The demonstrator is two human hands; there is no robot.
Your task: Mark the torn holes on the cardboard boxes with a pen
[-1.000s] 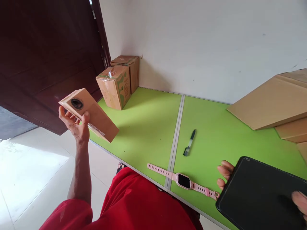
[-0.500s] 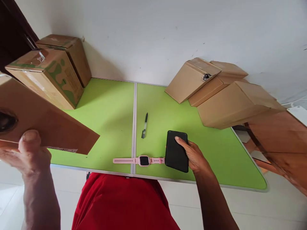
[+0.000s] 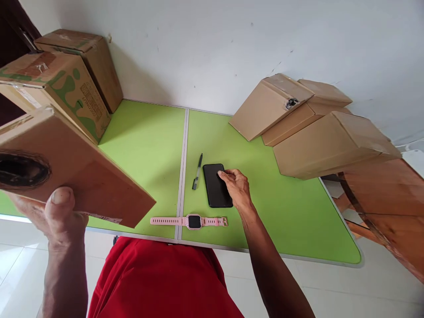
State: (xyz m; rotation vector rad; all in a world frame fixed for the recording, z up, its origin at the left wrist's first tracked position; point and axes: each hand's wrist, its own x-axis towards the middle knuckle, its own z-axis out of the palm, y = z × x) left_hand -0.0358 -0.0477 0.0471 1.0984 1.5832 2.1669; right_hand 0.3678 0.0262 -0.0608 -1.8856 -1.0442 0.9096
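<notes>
The table [image 3: 142,132] runs wide past the watch [image 3: 194,221], back to the wall [image 3: 198,53], and its front edge is just on the near side of the watch. A pale strip [image 3: 183,154] goes under the watch from front to back, and a big piece of green shows to the watch's right. The box [image 3: 89,176] is held up tilted, left of the watch, with one corner near the end of the watch's band [image 3: 165,221]. It is brown card, long and flat-sided, with a dark, scratchy round patch [image 3: 23,170]. The phone [image 3: 216,185] is thin, black and smooth, just past the watch and to its right, with a slim pen [image 3: 198,171] beside it. Far past the watch, two boxes [image 3: 74,95] stand on the left and three boxes [image 3: 311,134] on the right. The left hand [image 3: 59,216] grasps the box low down — thumb in front, fingers mostly hidden. The right hand [image 3: 237,187] holds the phone by its right side, thumb on top — I can't tell if the phone touches the table.
</notes>
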